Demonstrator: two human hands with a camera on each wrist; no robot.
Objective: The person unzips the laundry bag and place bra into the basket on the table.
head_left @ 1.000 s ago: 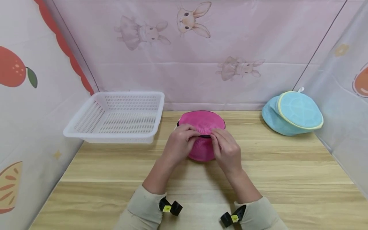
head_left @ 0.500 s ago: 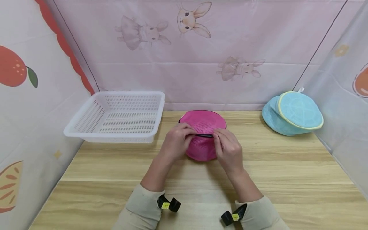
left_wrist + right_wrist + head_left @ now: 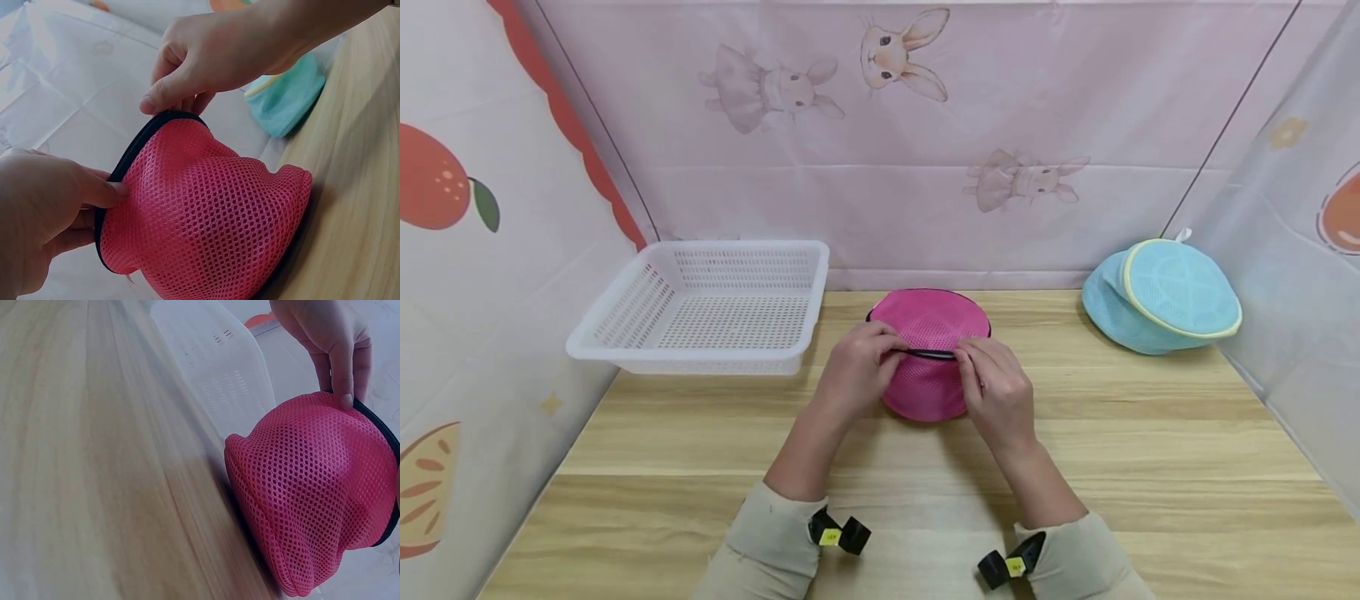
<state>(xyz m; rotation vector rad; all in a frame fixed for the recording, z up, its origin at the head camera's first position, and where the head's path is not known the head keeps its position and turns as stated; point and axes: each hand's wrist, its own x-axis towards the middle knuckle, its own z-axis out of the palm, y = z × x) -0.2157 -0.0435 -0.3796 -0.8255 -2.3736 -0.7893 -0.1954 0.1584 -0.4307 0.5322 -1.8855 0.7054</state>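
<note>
A white basket (image 3: 700, 356) is placed at the left on the wooden table (image 3: 662, 525), its perforated floor and walls seen through its wide mouth. At the right, a blue mesh bag (image 3: 1183, 287) with yellow piping is slumped near the back corner; what is inside cannot be told. Between them, nearer the basket, a pink mesh bag (image 3: 925, 396) is stood on the wood near the back edge, its sides creased and bulging, its contents not made out. Its black trim (image 3: 931, 354) is pinched on one side by the left hand (image 3: 859, 367), on the other by the right hand (image 3: 1000, 387), both with thumb and fingers closed on the edge. The wood is bounded behind by a pink sheet (image 3: 887, 217); a broad stretch is left toward the wearer, crossed by both forearms.
</note>
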